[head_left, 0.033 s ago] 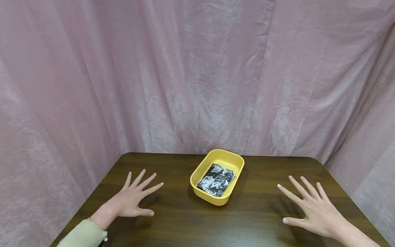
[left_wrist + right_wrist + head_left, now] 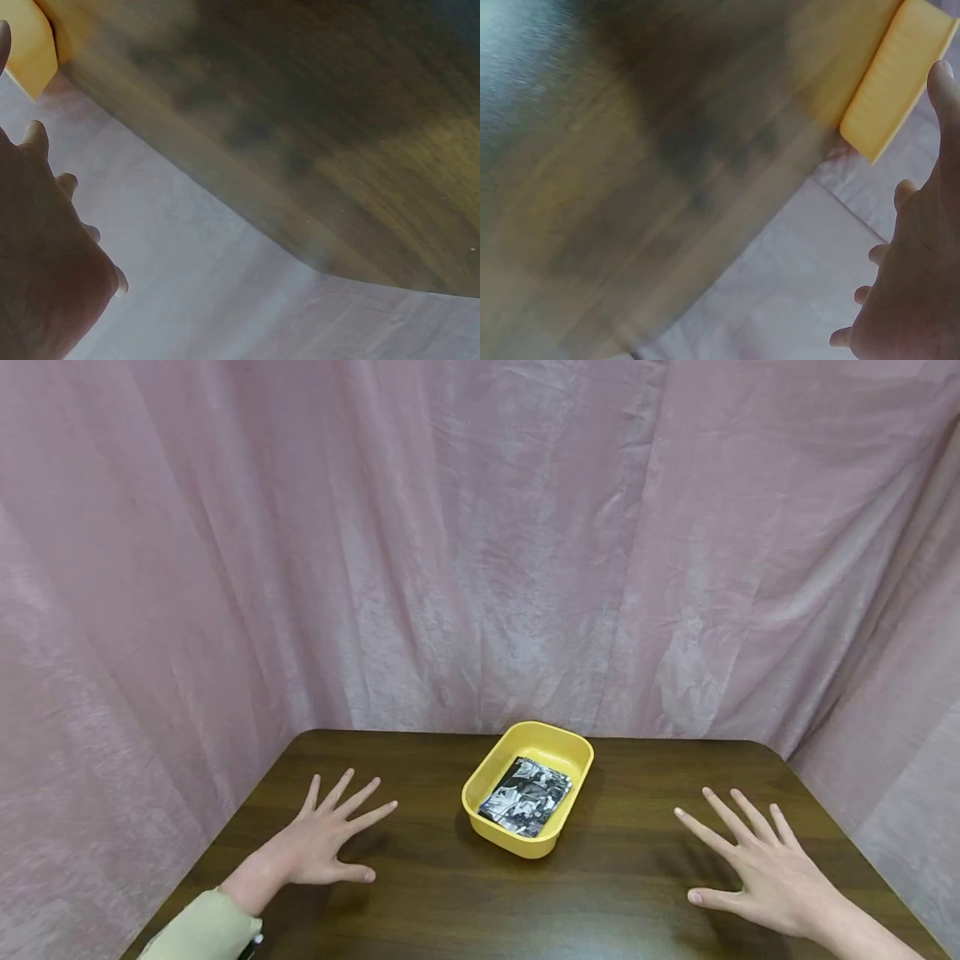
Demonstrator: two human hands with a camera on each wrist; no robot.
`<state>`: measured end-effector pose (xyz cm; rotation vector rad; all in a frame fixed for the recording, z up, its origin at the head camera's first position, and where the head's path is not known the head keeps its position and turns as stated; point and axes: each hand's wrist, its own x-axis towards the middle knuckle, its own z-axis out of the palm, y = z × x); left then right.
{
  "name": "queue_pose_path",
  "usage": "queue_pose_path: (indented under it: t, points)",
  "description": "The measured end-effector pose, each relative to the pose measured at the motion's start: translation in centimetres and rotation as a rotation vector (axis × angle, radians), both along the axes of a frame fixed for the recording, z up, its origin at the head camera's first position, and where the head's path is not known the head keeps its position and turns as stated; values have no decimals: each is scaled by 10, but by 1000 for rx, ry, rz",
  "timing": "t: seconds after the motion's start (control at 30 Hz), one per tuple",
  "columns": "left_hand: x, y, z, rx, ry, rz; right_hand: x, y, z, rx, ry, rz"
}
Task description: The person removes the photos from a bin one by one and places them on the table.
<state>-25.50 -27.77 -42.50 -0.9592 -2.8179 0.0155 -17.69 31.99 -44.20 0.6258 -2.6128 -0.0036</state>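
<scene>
**Yellow tub point(image 2: 510, 845) with cards point(image 2: 527, 797), left hand point(image 2: 318, 845) and right hand point(image 2: 768, 878) spread to either side**

Tub: on the brown table point(image 2: 450, 910), near the middle of the far edge. Rounded corners; set aslant, its far end turned toward the table's far right corner.

Cards: small stack inside the tub, lying flat, toward the end away from the far edge. Black-and-white print on the top one; edges slightly out of line at the right. Count cannot be told.

Left hand: toward the left edge, fingers fanned, thumb out toward the tub. Grip spread, holding nothing. Pale sleeve point(image 2: 204, 931) at the wrist.

Right hand: toward the right edge, fingers likewise fanned, thumb pointing inward. Grip spread, holding nothing. Both hands well apart from the tub; blurred shadows point(image 2: 251, 131) fall on the table in the wrist views.

Backdrop: pink curtain point(image 2: 480, 543) beyond the far edge, continuing past the left and right edges.
</scene>
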Motion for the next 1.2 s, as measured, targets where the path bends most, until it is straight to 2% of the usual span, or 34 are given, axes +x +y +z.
queue_pose_path:
  t: [0.3,0.57,0.77,1.03,1.2]
  points:
    - [-9,5,2,68,-5,-46,-2,1,2,2,-25,-6]
    - [-9,15,13,7,37,-25,-9,-2,12,9,-60,-19]
    - [-17,16,15,78,43,-26,-14,-6,17,1,-82,-23]
    - [-38,33,23,146,-111,30,-20,-12,26,-24,-117,3]
    - [-52,56,28,203,-153,21,-26,-20,32,-24,-133,18]
